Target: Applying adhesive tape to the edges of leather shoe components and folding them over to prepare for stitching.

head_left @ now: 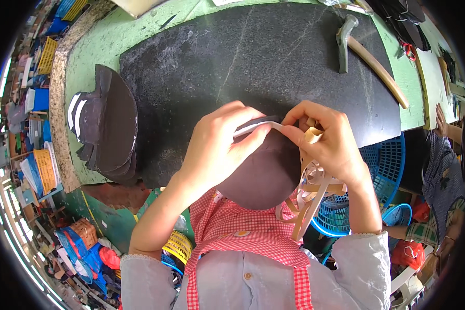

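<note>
A dark brown, rounded piece of sheet material [261, 173] hangs between my hands at the near edge of the table, its upper edge folded and showing a pale strip [256, 124]. My left hand [225, 137] is closed on that edge, with the thumb pressed along the pale strip. Close beside it, my right hand [323, 134] pinches the edge's other end, thumb against fingers. Narrow tan strips [314, 199] are looped through my right fingers and dangle below in a tangle. What lies beneath the fingertips is hidden.
A black slab [191, 72] covers much of the green table. At left lies a stack of similar dark pieces [111, 124]; a wooden-handled hammer [377, 70] rests at the far right. A blue plastic basket [385, 165] stands by my right arm. Another person's hand [442, 121] shows at right.
</note>
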A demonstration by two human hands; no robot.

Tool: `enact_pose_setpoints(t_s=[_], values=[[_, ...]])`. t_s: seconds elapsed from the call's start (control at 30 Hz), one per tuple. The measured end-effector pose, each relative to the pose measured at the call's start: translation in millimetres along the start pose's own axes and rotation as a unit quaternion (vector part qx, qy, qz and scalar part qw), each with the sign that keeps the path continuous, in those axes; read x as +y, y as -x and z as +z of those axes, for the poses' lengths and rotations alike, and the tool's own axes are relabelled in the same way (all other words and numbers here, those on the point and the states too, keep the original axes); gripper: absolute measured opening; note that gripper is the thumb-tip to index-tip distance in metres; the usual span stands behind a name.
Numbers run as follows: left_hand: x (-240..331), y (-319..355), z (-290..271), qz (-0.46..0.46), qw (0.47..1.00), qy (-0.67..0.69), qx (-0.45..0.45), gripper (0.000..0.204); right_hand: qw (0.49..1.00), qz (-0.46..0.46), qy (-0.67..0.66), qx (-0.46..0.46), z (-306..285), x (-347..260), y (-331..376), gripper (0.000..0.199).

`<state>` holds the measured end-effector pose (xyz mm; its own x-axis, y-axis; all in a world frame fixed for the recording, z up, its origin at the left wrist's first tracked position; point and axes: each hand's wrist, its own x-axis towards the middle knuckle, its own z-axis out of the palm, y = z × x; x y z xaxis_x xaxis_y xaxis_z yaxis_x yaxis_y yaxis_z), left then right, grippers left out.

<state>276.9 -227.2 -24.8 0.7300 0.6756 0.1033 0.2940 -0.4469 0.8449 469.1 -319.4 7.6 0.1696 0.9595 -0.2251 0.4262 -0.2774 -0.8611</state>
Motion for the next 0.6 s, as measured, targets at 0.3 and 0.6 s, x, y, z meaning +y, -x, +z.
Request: enact_pose_setpoints(t_s=[0.3,0.6], values=[[36,28,-55,0.111,0.969,-0.159,0.154,0.019,0.949,-0.072,-0.266,0.155,-25,13,22,0.012],[65,17,-51,0.002,0.975,0.144,0.170,0.049,0.924,-0.199,-0.131,0.299,-91,7,102,0.032]])
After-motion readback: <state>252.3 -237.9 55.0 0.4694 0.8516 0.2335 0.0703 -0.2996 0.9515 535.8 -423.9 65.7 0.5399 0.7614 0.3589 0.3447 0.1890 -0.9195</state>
